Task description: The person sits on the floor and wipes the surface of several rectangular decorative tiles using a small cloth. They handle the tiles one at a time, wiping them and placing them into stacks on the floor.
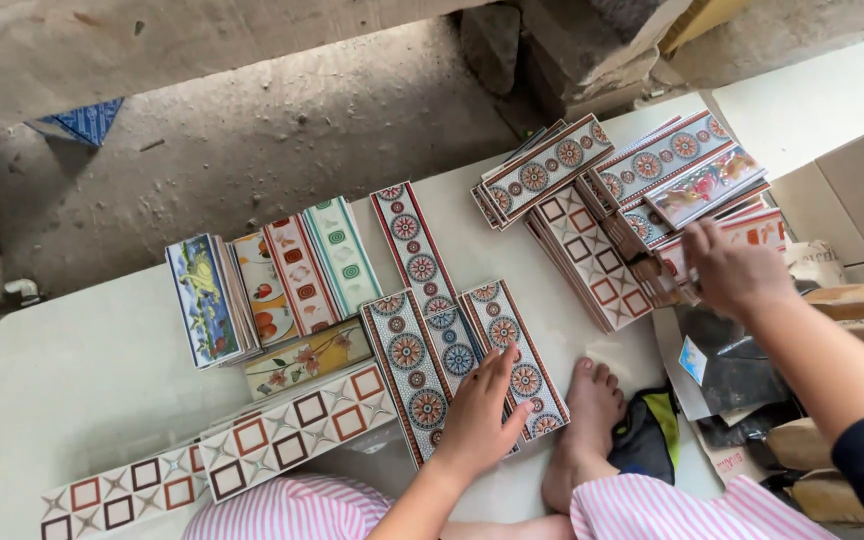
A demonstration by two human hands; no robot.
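Left hand (479, 415) lay flat, fingers spread, pressing on the circle-pattern border tiles (505, 355) on the white slab (82, 370), holding nothing. Right hand (735, 270) reached into the fanned tile stack (652, 215), fingertips on a floral tile (704, 186); grasp unclear, fingers half curled. Bare foot (584, 425) sat just beside the left hand's tiles. Square-pattern tiles (297, 428) lay left of them, upright sample tiles (270, 285) behind. Cardboard boxes (857, 195) stood right of the stack.
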